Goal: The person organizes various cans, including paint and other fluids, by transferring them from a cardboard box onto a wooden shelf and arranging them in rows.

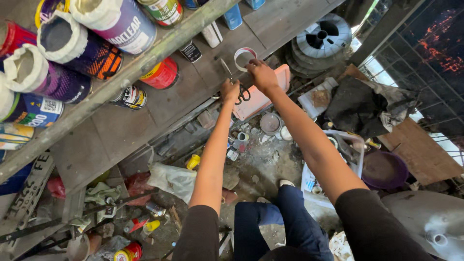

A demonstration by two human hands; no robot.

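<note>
Nearest the camera are the person's own legs in dark blue trousers (270, 220), with a light shoe tip (286, 183) on the dusty, littered floor (261, 162). Both bare forearms stretch forward out of black sleeves toward a grey shelf (159, 108). The left hand (230, 91) is closed around a pair of scissors (235, 84) — its fingers are through the dark handles and the thin blades point up and away toward the roll. The right hand (261, 74) pinches the lower rim of a roll of tape (244, 57), a white ring with a reddish edge, held just above the shelf edge and just beside the scissor tips; whether the blades touch the tape cannot be told. Under the hands a pink flat board (263, 94) leans against the shelf. On the floor beside it lie a small round tin (270, 123), a yellow cap (194, 161) and a crumpled plastic bag (174, 180); to the right sit a purple bowl (384, 169) and a clear plastic tub (355, 147). Farther off, a red can (163, 73) lies on the shelf, and purple cartridge tubes (72, 53) are stacked on the rack above — beyond the hands, grey wire spools (321, 38) are piled up.
</note>
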